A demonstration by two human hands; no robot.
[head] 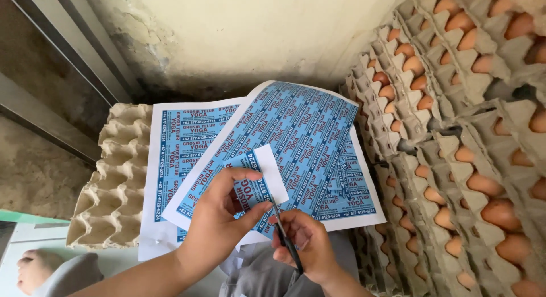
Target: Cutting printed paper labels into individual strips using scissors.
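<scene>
Label strip: a small blue-and-white printed strip (250, 186) was pinched in the fingers of the left hand (219, 217), lower centre of the frame.
Scissors: dark scissors (286, 240) were gripped by the closed fingers of the right hand (304, 240), blades touching the strip's edge.
Sheets: white sheets of blue labels (296, 138) were spread at centre over an empty egg tray (114, 183).
Stacks: filled egg trays (455, 132) were piled at right, cut off by the frame.
Hidden: the scissor handles were covered by the fingers.

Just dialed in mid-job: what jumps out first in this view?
The blue printed label sheets at centre, with the left hand holding a cut piece and the right hand working scissors. Stacked trays of brown eggs fill the right side; empty egg trays sit left.
</scene>
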